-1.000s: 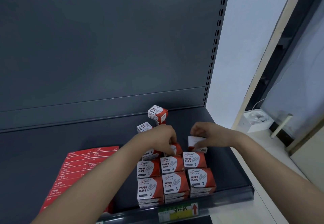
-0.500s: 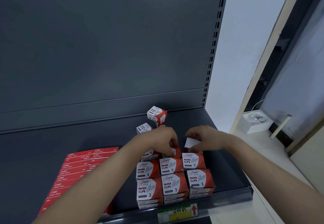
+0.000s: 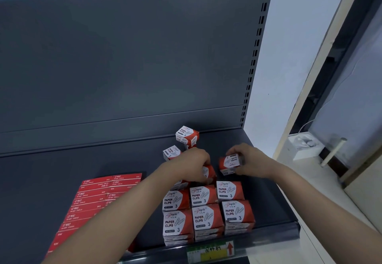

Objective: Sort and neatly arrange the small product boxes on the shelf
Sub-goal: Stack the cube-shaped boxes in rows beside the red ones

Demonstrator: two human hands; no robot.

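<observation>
Red-and-white paper clip boxes point(image 3: 206, 210) stand stacked in neat rows at the front right of the dark shelf point(image 3: 62, 164). My right hand point(image 3: 251, 160) grips one paper clip box point(image 3: 230, 163), lifted and tilted above the back of the right-hand row. My left hand point(image 3: 195, 163) has its fingers curled round another box point(image 3: 208, 172) at the back of the middle row, partly hidden by the hand. Two loose boxes sit behind: one point(image 3: 171, 152) beside my left hand, one tilted point(image 3: 187, 136) near the back panel.
Flat red staple boxes point(image 3: 97, 199) lie in rows on the left of the shelf. A price label point(image 3: 210, 252) with a red arrow sits on the shelf's front rail. To the right are a white wall, a door frame and a white box point(image 3: 303, 146) on the floor.
My right hand has lifted its box off the right-hand row and turned it so its red-and-white face shows. My left hand stays on the box in the middle row.
</observation>
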